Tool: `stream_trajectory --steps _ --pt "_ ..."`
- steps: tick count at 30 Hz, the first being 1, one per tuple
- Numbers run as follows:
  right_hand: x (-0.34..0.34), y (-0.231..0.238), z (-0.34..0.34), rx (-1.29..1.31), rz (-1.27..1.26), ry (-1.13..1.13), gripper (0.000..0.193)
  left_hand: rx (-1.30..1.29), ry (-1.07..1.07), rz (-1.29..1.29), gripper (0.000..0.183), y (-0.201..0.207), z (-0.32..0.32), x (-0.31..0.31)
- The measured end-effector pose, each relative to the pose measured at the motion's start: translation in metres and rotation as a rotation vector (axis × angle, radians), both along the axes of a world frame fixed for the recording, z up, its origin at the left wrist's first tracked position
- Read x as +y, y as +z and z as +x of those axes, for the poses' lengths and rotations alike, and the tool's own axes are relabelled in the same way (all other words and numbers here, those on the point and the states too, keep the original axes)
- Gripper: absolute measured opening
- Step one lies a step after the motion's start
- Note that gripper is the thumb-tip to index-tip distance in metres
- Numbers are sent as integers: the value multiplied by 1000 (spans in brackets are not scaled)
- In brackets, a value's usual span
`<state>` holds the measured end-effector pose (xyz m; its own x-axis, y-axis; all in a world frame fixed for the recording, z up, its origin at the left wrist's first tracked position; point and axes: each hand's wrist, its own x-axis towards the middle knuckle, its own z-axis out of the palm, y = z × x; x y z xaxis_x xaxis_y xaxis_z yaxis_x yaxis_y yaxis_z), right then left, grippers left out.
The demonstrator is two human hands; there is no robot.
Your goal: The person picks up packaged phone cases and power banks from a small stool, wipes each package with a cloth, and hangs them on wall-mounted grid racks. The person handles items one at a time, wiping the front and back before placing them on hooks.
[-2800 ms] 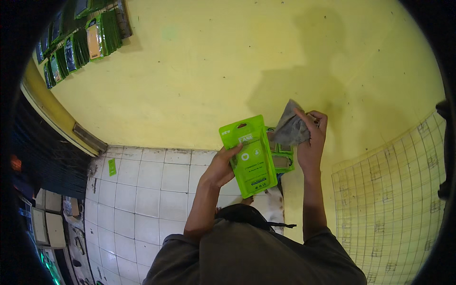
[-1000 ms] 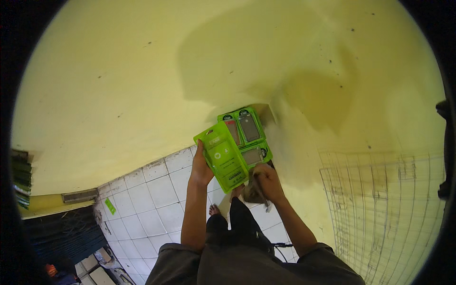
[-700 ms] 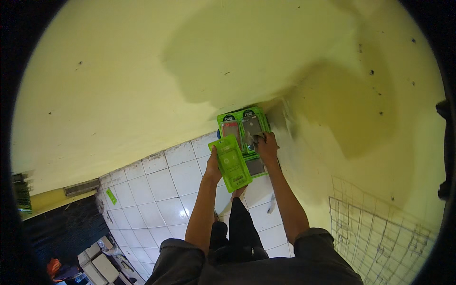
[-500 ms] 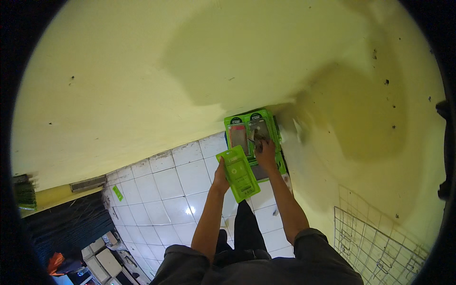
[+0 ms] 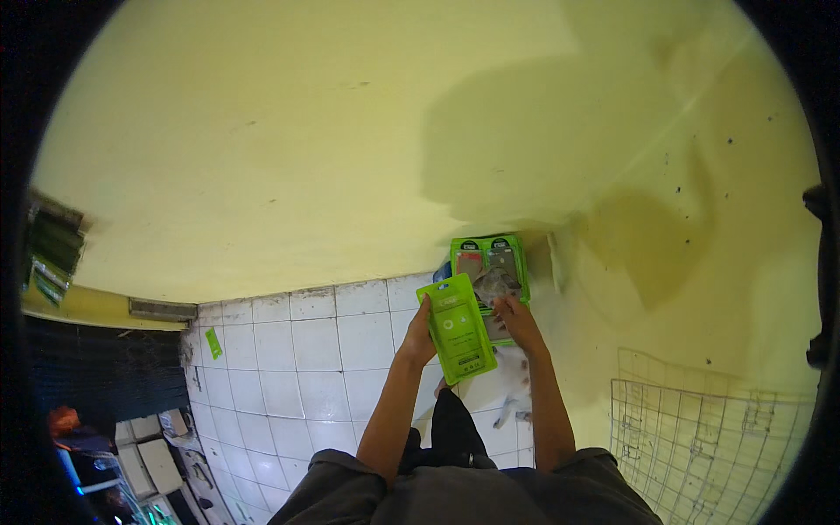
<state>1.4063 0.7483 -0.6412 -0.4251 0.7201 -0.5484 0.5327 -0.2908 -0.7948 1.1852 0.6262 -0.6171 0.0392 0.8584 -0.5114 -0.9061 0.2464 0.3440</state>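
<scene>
My left hand (image 5: 418, 338) grips a bright green flat package (image 5: 456, 328) by its left edge and holds it out over the tiled floor. My right hand (image 5: 514, 315) reaches down just to its right, fingers on the items in an open green box (image 5: 490, 265) that stands on the floor against the yellow wall. The box holds packs with red and grey fronts; whether the right hand grips one I cannot tell.
A yellow wall (image 5: 350, 149) fills the upper view. White floor tiles (image 5: 306, 350) lie below, with a small green scrap (image 5: 213, 342). A white wire grid panel (image 5: 700, 437) leans at the lower right. Shelves with boxes (image 5: 140, 455) stand at the lower left.
I have bent lower toward the floor. The green package went from raised beside the right hand's grey pack to held over the tiles, and my right hand dropped into the green box.
</scene>
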Motion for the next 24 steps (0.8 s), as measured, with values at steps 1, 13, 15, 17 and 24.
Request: stream_trajectory --steps 1,13,15,17,24 --pt "-19 31 1 118 -179 -37 55 0 11 -7 65 14 -2 -10" --pt "-356 257 -145 149 1121 217 58 844 453 162 51 211 -61 -286" --pt "-412 270 -172 238 1254 335 58 874 557 193 44 236 -81 -349" --pt "-469 288 -204 411 1209 461 53 1031 699 152 39 258 -115 -420" --pt "-617 353 -345 624 899 456 28 1013 973 40 38 297 -197 -646"
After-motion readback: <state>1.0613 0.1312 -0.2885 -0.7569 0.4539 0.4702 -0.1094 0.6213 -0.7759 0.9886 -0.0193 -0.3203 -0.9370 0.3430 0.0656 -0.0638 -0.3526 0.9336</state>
